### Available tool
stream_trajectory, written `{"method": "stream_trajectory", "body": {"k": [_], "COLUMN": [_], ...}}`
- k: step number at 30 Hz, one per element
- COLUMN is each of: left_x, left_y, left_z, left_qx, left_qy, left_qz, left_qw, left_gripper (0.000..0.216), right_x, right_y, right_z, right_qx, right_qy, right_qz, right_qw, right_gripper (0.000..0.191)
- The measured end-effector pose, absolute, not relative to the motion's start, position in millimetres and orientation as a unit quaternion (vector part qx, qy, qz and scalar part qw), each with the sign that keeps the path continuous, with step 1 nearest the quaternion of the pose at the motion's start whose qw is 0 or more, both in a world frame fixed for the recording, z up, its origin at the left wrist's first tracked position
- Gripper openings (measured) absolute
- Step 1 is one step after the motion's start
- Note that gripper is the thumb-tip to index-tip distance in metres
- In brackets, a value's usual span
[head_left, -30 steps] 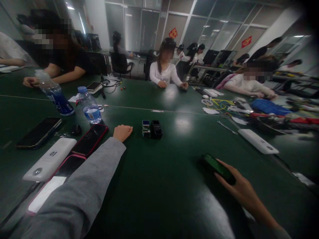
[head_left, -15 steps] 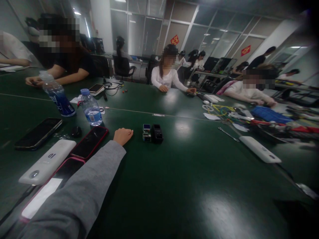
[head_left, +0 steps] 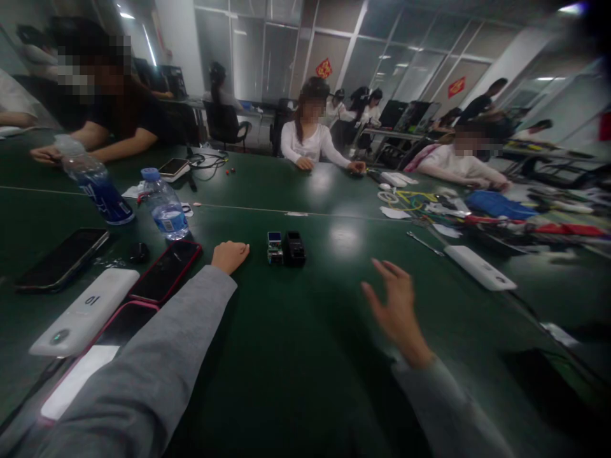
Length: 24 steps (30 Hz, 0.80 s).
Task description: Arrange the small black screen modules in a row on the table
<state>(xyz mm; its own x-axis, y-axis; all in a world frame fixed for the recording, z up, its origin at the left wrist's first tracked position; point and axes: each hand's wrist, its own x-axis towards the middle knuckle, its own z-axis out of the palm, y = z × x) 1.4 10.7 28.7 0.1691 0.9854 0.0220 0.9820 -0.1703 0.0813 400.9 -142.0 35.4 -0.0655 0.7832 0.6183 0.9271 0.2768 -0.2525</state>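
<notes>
From where I stood, the person's left hand [head_left: 230, 256] rested on the green desk [head_left: 296, 356], left of its middle, back upward. Its fingers bent down out of my sight, so I could not tell whether they were closed up or held something. Just beside it, toward the desk's right edge, a small circuit board with a blue screen [head_left: 274, 247] lay next to a black case [head_left: 294, 248], the pair sitting near the middle of the desk, on the near side of its seam. The right hand [head_left: 394, 296] hung over the desk's right half, slightly blurred, fingers spread wide and nothing in them, well apart from that pair.

By the left forearm lay a red-rimmed phone [head_left: 165, 272] and a white casing [head_left: 86, 312] with a number on it. Farther toward the desk's left edge were a large black phone [head_left: 62, 257] and two bottles: one with a dark blue label [head_left: 98, 184], leaning in my view, and a clear one with a blue cap [head_left: 165, 207].

Toward the right edge a slim silver tool [head_left: 424, 243] lay near another white casing [head_left: 480, 267]. At the near right corner sat a dark thing [head_left: 548, 381], too dim to make out. Beyond the seam, a person in white sleeves [head_left: 310, 143] sat at the desk's far edge.
</notes>
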Motion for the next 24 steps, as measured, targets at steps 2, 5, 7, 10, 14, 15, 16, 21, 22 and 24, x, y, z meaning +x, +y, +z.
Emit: {"method": "stream_trajectory", "body": {"k": [2, 5, 7, 10, 14, 15, 16, 21, 22, 24], "left_x": [1.8, 1.8, 1.4, 0.9, 0.8, 1.1, 1.5, 3.5, 3.5, 2.9], "left_y": [10.8, 11.4, 11.8, 12.3, 11.8, 11.3, 10.8, 8.8, 9.0, 9.7], "left_z": [29.3, 28.5, 27.3, 26.0, 27.2, 28.1, 29.2, 33.0, 32.8, 31.3], "left_qx": [0.763, 0.762, 0.763, 0.765, 0.766, 0.764, 0.762, 0.758, 0.759, 0.760], "left_qy": [0.645, 0.645, 0.645, 0.643, 0.641, 0.643, 0.645, 0.651, 0.650, 0.648], "left_qz": [0.033, 0.033, 0.035, 0.039, 0.042, 0.040, 0.037, 0.028, 0.031, 0.035], "left_qw": [0.026, 0.033, 0.029, 0.027, 0.036, 0.034, 0.032, 0.026, 0.025, 0.026], "left_gripper": [0.053, 0.054, 0.054, 0.055, 0.054, 0.054, 0.054, 0.056, 0.057, 0.058], "right_x": [357.7, 304.1, 286.8, 282.6, 286.1, 286.3, 286.3, 290.4, 292.1, 295.7], "right_y": [-116.2, -72.1, -49.5, -34.3, -37.4, -38.7, -39.3, -32.4, -30.1, -25.9], "right_z": [26.6, 14.9, 11.0, 10.1, 11.3, 11.5, 11.6, 9.5, 8.2, 4.8], "right_qx": [-0.557, -0.521, -0.517, -0.521, -0.514, -0.512, -0.510, -0.514, -0.521, -0.539], "right_qy": [-0.768, -0.812, -0.817, -0.812, -0.802, -0.798, -0.792, -0.733, -0.722, -0.702], "right_qz": [-0.048, 0.006, 0.007, 0.016, 0.048, 0.058, 0.070, 0.117, 0.124, 0.135], "right_qw": [0.313, 0.263, 0.257, 0.265, 0.300, 0.313, 0.329, 0.430, 0.439, 0.446], "right_gripper": [0.064, 0.075, 0.071, 0.062, 0.056, 0.055, 0.055, 0.051, 0.051, 0.051]}}
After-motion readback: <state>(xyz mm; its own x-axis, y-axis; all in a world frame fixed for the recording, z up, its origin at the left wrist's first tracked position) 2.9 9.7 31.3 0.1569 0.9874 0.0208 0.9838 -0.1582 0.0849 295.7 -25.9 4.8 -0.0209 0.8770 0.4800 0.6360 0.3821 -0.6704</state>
